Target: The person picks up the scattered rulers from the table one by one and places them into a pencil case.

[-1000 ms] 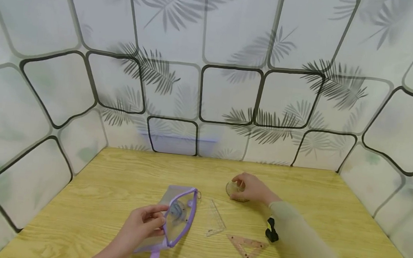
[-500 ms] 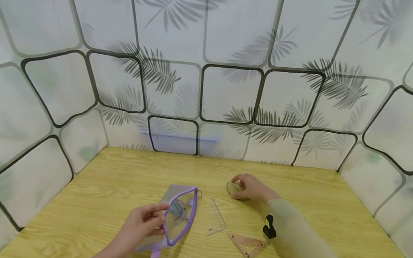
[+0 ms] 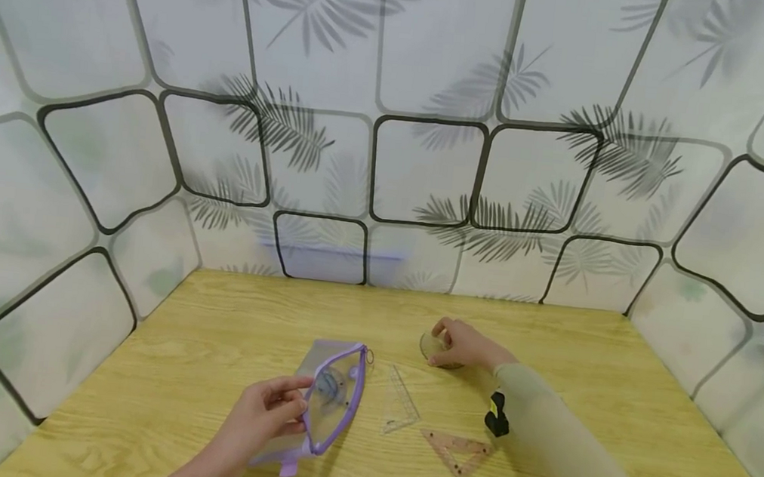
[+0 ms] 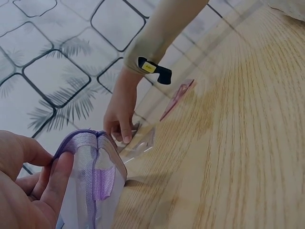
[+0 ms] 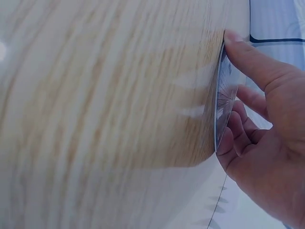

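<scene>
With thumb and fingers, my left hand (image 3: 263, 414) pinches the edge of a see-through zip pouch (image 4: 102, 183) with purple trim, and its mouth gapes. Bluish contents show dimly through the pouch's side in the head view. Farther back on the table, my right hand (image 3: 469, 346) holds a clear protractor (image 5: 222, 98) by its edges, thumb at one end and fingers at the other. The protractor lies flat or nearly so; whether it touches the table I cannot tell. Between pouch and right arm lie a clear set square (image 3: 400, 416) and a pinkish set square (image 3: 436, 443).
The wood-grain table (image 3: 210, 337) runs back to a patterned wall covering (image 3: 422, 174), which also closes off both sides. A black strap with a yellow label (image 4: 151, 67) sits on the right sleeve's cuff.
Both hands stay almost still, the left on the pouch edge and the right on the protractor. The head view shifts very slightly.
</scene>
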{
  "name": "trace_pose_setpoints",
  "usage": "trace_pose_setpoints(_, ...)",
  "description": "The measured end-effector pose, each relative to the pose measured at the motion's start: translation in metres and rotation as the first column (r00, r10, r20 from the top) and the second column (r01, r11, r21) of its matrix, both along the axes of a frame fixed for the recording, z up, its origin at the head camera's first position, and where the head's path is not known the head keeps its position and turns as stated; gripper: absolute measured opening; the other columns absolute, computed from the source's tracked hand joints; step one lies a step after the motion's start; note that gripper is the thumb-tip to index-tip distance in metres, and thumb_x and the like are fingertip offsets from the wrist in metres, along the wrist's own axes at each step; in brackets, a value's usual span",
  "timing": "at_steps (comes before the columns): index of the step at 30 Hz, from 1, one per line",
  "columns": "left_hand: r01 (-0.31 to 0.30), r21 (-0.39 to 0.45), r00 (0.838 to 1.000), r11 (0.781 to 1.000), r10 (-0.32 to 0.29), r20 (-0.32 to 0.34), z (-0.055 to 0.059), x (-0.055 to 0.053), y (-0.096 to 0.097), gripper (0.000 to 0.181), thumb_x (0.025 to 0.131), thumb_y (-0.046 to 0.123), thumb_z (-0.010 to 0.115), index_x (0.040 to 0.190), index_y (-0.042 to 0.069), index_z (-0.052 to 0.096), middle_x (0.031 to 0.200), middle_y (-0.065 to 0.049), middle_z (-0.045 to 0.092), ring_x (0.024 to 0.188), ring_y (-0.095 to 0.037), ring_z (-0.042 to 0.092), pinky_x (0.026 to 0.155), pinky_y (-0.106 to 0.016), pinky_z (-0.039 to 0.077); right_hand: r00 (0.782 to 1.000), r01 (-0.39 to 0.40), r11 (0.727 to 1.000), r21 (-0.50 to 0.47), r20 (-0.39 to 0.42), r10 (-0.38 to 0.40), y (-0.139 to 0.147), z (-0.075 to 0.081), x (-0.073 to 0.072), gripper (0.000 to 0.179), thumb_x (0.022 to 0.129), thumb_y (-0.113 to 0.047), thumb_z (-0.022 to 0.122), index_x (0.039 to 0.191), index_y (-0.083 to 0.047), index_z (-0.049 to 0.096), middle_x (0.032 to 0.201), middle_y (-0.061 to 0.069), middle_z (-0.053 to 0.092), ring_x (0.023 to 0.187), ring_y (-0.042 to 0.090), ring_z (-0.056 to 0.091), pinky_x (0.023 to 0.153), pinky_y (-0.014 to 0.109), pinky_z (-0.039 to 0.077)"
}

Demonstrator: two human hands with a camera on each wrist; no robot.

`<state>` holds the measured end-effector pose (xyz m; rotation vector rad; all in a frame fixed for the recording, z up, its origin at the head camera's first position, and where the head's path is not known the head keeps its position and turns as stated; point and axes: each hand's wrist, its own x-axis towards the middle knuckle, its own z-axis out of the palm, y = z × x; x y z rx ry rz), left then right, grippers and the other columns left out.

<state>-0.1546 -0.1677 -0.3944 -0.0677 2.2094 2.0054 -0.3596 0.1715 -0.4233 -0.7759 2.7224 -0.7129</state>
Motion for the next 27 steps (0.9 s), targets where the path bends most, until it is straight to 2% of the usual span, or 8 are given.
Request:
trace_pose_setpoints(7, 0.000, 0.000, 1.000, 1.000, 0.000, -0.004, 0.003, -0.001, 0.000, 0.048, 0.095, 0.005, 0.060, 0.138, -0.012, 0.048, 0.089, 0.002, 0.058, 0.080, -0.008, 0.061, 0.074, -0.023, 0.062, 0.998, 0.046, 0.999, 0.027, -0.041, -0.045, -0.001, 0.007, 0.007, 0.052, 0.084, -0.032, 0.079, 0.115, 0.002, 0.054, 0.100, 0.013, 0.061, 0.086, 0.020, 0.057, 0.076, 0.038, 0.053)
trace_pose_setpoints(11, -0.006, 0.002, 1.000, 1.000, 0.006, -0.002, 0.003, 0.000, 0.000, 0.047, 0.094, 0.005, 0.060, 0.137, -0.012, 0.049, 0.089, 0.002, 0.059, 0.080, -0.008, 0.061, 0.074, -0.023, 0.062, 0.997, 0.059, 0.998, 0.018, -0.044, -0.058, -0.003, 0.009, 0.012, 0.051, 0.083, -0.031, 0.080, 0.111, 0.002, 0.053, 0.093, 0.012, 0.059, 0.079, 0.018, 0.053, 0.070, 0.033, 0.049)
trace_pose_setpoints(19, -0.011, -0.002, 1.000, 1.000, 0.011, 0.001, 0.002, -0.001, 0.001, 0.047, 0.094, 0.005, 0.060, 0.136, -0.012, 0.049, 0.089, 0.001, 0.059, 0.081, -0.009, 0.061, 0.075, -0.024, 0.062, 0.998, 0.052, 0.998, -0.028, -0.035, -0.053, -0.001, 0.009, 0.017, 0.050, 0.085, -0.029, 0.078, 0.115, 0.001, 0.051, 0.072, 0.004, 0.049, 0.061, 0.014, 0.040, 0.055, 0.025, 0.033)
trace_pose_setpoints(22, -0.003, 0.001, 1.000, 1.000, 0.003, 0.006, 0.002, -0.001, 0.001, 0.048, 0.094, 0.006, 0.060, 0.137, -0.012, 0.049, 0.089, 0.002, 0.059, 0.080, -0.009, 0.061, 0.074, -0.023, 0.062, 0.997, 0.070, 0.997, -0.036, -0.026, -0.071, 0.001, 0.007, 0.017, 0.049, 0.084, -0.029, 0.079, 0.115, -0.001, 0.052, 0.074, 0.004, 0.049, 0.062, 0.014, 0.040, 0.056, 0.026, 0.034)
trace_pose_setpoints(27, 0.006, 0.005, 1.000, 1.000, -0.006, 0.011, 0.002, -0.002, 0.001, 0.048, 0.094, 0.006, 0.060, 0.138, -0.011, 0.048, 0.088, 0.003, 0.059, 0.080, -0.009, 0.061, 0.074, -0.023, 0.062, 0.993, 0.115, 0.993, -0.040, -0.023, -0.116, 0.004, 0.006, 0.016, 0.046, 0.083, -0.029, 0.080, 0.114, -0.004, 0.056, 0.086, 0.007, 0.056, 0.073, 0.017, 0.048, 0.065, 0.030, 0.042)
